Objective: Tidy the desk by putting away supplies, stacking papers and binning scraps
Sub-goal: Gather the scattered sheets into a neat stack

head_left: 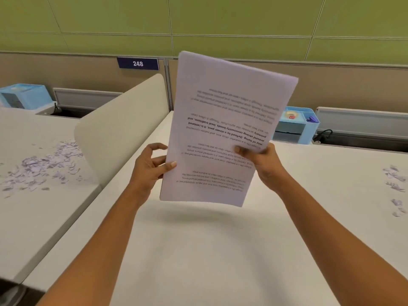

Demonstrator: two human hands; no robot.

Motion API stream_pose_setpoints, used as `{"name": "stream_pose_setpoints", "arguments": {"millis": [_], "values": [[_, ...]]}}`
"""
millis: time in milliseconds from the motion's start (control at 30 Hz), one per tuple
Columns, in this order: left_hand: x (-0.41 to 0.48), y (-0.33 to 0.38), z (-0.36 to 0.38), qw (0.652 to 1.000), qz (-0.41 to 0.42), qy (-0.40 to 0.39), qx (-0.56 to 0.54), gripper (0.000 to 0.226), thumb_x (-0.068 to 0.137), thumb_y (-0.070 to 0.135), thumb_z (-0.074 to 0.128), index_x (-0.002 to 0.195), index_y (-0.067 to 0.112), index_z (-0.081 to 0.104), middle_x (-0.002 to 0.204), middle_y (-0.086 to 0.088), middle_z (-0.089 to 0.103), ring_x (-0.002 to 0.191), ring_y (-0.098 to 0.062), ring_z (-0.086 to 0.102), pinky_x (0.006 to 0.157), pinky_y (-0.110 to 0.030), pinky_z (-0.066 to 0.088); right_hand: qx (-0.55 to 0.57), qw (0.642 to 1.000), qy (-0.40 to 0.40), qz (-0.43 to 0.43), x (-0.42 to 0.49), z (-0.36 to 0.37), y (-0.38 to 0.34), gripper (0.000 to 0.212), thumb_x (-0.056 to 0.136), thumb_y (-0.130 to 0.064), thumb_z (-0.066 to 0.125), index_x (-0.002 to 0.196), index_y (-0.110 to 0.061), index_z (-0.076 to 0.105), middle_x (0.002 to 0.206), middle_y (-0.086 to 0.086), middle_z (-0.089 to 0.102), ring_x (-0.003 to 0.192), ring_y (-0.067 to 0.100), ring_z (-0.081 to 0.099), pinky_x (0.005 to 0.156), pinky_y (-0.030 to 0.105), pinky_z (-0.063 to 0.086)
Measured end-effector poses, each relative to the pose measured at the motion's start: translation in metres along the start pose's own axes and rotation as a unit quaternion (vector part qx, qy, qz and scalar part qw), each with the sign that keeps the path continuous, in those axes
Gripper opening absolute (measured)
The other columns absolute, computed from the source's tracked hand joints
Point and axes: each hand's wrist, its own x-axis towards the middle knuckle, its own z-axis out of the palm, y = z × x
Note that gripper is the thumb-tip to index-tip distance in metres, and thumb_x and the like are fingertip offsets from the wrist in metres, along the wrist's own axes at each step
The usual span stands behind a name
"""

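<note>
A stack of printed white papers point(223, 120) is held upright above the white desk point(198, 250), its text upside down to me. My left hand point(150, 166) grips the stack's lower left edge, thumb on the front. My right hand point(262, 160) grips the right edge with the thumb across the page. Several paper scraps point(395, 184) lie on the desk at the far right. A blue desk organiser point(298, 129) stands behind the papers, holding a tape roll point(291, 115) and a purple item.
A curved beige divider point(119, 127) separates this desk from the neighbouring desk on the left, where a heap of shredded paper point(44, 166) lies. A second blue organiser point(22, 96) stands at the back left. A black cable point(323, 133) runs beside the right organiser.
</note>
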Motion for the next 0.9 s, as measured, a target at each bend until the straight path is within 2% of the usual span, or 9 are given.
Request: {"name": "stream_pose_setpoints", "arguments": {"millis": [67,133,233,367,467,567,700,800,900], "values": [[0.004,0.003,0.002,1.000,0.008,0.004,-0.023,0.045,0.067,0.008,0.072,0.099,0.026,0.047,0.084,0.001,0.074,0.075,-0.014,0.070,0.062,-0.025,0.056,-0.019,1.000,-0.007,0.000,0.004,0.003,-0.006,0.024,0.077,-0.006,0.070,0.096,-0.020,0.066,0.104,0.005,0.070,0.098,0.030,0.066,0.086,0.053,0.052],[0.007,0.004,0.007,0.999,0.005,-0.009,-0.034,0.047,0.062,0.011,0.075,0.104,0.022,0.055,0.089,0.001,0.074,0.081,-0.018,0.070,0.067,-0.030,0.058,-0.034,0.999,-0.021,0.001,0.003,0.008,-0.008,0.024,0.077,-0.004,0.071,0.094,-0.020,0.066,0.103,0.005,0.069,0.096,0.030,0.066,0.085,0.049,0.054],[0.009,0.002,0.017,0.999,-0.005,-0.002,-0.042,0.041,0.055,0.019,0.080,0.094,0.013,0.069,0.089,0.002,0.074,0.081,-0.017,0.069,0.071,-0.030,0.056,-0.044,0.999,-0.027,0.003,-0.001,0.018,-0.005,0.022,0.079,-0.003,0.069,0.090,-0.022,0.066,0.099,0.003,0.070,0.090,0.025,0.066,0.082,0.043,0.056],[0.010,0.000,0.027,0.996,0.013,0.088,-0.015,0.019,0.068,0.008,0.078,0.082,0.018,0.070,0.073,0.010,0.073,0.068,-0.008,0.068,0.070,-0.030,0.056,-0.059,0.998,0.025,-0.005,0.000,0.028,-0.004,0.021,0.080,-0.007,0.068,0.085,-0.027,0.064,0.090,-0.006,0.068,0.081,0.015,0.066,0.073,0.033,0.055],[0.008,-0.002,0.036,0.992,0.030,0.126,0.008,0.019,0.072,0.006,0.077,0.075,0.023,0.068,0.067,0.013,0.070,0.064,-0.005,0.065,0.064,-0.026,0.054,-0.058,0.997,0.056,-0.013,0.001,0.032,-0.001,0.021,0.081,-0.009,0.069,0.084,-0.029,0.062,0.086,-0.010,0.066,0.076,0.010,0.064,0.065,0.024,0.054],[0.003,-0.011,0.038,0.991,0.013,0.129,0.022,0.019,0.073,0.006,0.075,0.078,0.022,0.066,0.075,0.008,0.070,0.069,-0.009,0.065,0.064,-0.024,0.055,-0.062,0.996,0.061,0.001,-0.006,0.030,0.012,0.020,0.079,-0.011,0.071,0.084,-0.028,0.063,0.086,-0.009,0.067,0.077,0.010,0.065,0.063,0.022,0.056],[-0.003,-0.026,0.038,0.992,-0.034,0.117,0.013,0.020,0.070,0.005,0.077,0.078,0.020,0.067,0.066,0.015,0.071,0.066,-0.007,0.066,0.063,-0.020,0.056,-0.041,0.996,0.061,0.049,-0.020,0.025,0.038,0.024,0.074,-0.008,0.075,0.089,-0.024,0.066,0.089,-0.007,0.070,0.083,0.012,0.067,0.069,0.021,0.057],[0.000,-0.023,0.041,0.992,-0.039,0.122,0.011,0.020,0.069,0.006,0.078,0.076,0.021,0.067,0.064,0.016,0.070,0.063,-0.006,0.065,0.068,-0.029,0.056,-0.036,0.995,0.070,0.066,-0.019,0.025,0.038,0.024,0.074,-0.007,0.075,0.090,-0.022,0.067,0.089,-0.005,0.070,0.083,0.014,0.066,0.070,0.025,0.056],[0.003,-0.012,0.039,0.993,-0.021,0.117,0.001,0.025,0.057,0.014,0.084,0.075,0.021,0.068,0.067,0.014,0.071,0.063,-0.006,0.066,0.071,-0.034,0.055,-0.036,0.995,0.073,0.049,-0.012,0.025,0.027,0.023,0.073,-0.006,0.075,0.087,-0.022,0.067,0.088,-0.003,0.070,0.081,0.018,0.066,0.072,0.030,0.055]]}}
